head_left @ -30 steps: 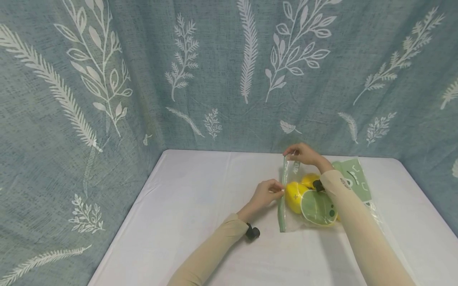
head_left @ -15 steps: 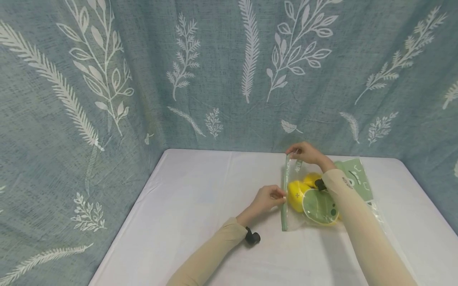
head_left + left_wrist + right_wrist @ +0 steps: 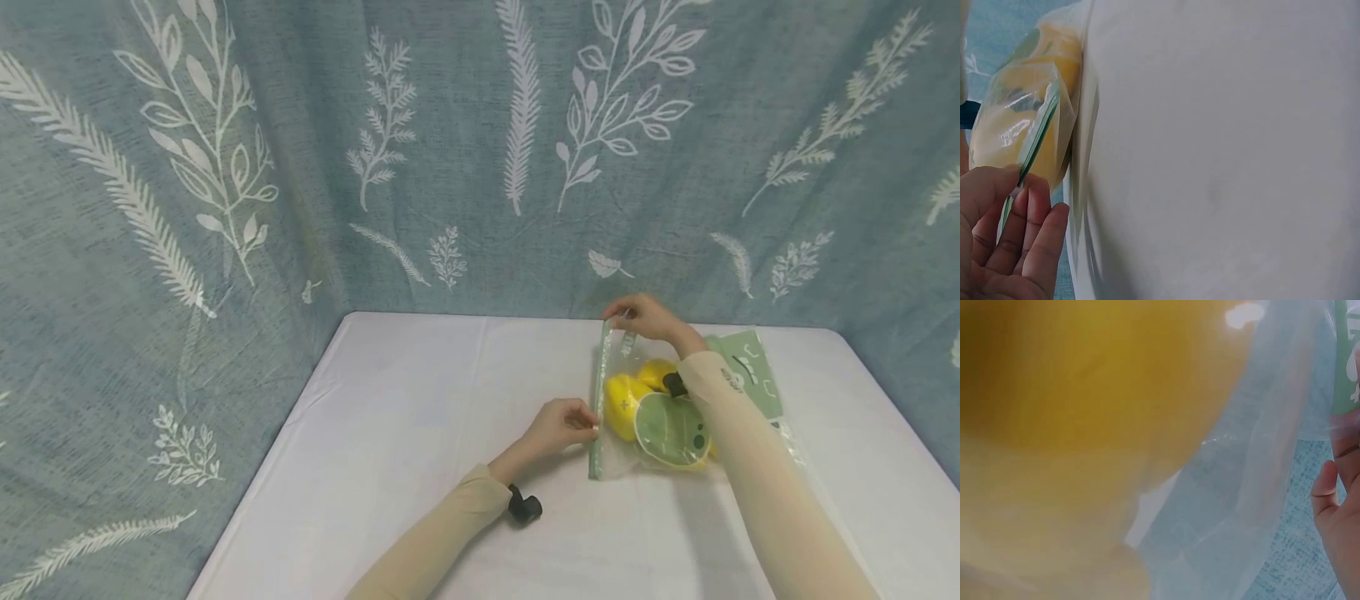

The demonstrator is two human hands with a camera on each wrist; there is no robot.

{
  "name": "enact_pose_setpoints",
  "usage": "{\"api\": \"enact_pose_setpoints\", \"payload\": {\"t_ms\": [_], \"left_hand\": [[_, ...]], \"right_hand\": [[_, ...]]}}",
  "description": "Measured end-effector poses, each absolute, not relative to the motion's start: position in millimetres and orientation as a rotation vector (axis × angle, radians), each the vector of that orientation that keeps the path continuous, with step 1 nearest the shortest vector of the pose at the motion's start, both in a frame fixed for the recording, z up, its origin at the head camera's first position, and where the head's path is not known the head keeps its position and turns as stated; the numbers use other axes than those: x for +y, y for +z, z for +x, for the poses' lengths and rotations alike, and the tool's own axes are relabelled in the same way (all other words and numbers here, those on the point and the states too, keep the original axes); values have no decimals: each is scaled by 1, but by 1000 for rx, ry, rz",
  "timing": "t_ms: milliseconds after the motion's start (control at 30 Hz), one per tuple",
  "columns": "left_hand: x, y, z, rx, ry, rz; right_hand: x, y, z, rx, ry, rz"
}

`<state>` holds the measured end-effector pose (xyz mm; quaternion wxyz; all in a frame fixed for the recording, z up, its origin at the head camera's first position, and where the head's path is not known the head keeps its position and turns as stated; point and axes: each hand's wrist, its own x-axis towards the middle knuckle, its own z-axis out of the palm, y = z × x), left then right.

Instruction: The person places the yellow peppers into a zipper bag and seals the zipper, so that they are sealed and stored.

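Note:
A clear zip bag [image 3: 672, 429] with green printed patches lies on the table, bulging with yellow rounded things [image 3: 624, 408] whose kind I cannot tell. Its green zip strip [image 3: 596, 461] runs along the left edge. Low on that strip, my left hand [image 3: 561, 423] pinches it between thumb and fingers. In the left wrist view the left hand [image 3: 1013, 234] has a small whitish piece between its fingertips on the strip. At the strip's far end, my right hand [image 3: 643, 317] pinches the bag's corner. The right wrist view shows only part of the right hand [image 3: 1344, 503] beside the plastic.
The table [image 3: 405, 425] has a white cover. A blue-green curtain [image 3: 465, 167] with white leaf prints hangs behind it and along the left side. Black wrist cameras sit at both cuffs, the left camera [image 3: 525, 506] close to the tabletop.
My left hand has moved down along the zip strip, toward the near end. The right hand stays at the far corner, and the bag has shifted very slightly.

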<state>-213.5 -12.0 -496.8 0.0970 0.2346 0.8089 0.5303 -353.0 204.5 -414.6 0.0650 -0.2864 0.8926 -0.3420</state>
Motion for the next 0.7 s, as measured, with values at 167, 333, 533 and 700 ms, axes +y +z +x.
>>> {"api": "enact_pose_setpoints", "payload": {"t_ms": [167,333,533,700], "left_hand": [[-13,-497,-209,2399,1532,698],[-12,-499,-205,2401,1500,694],[-14,-490,-194,2365,1515,695],[-15,-498,-193,2334,1482,691]], "right_hand": [[206,-414,-353,2690,-1055,-863],[208,-412,-353,2690,-1071,-849],[203,-400,-341,2686,-1065,-818],[208,-411,-353,2686,-1075,-797]]}}
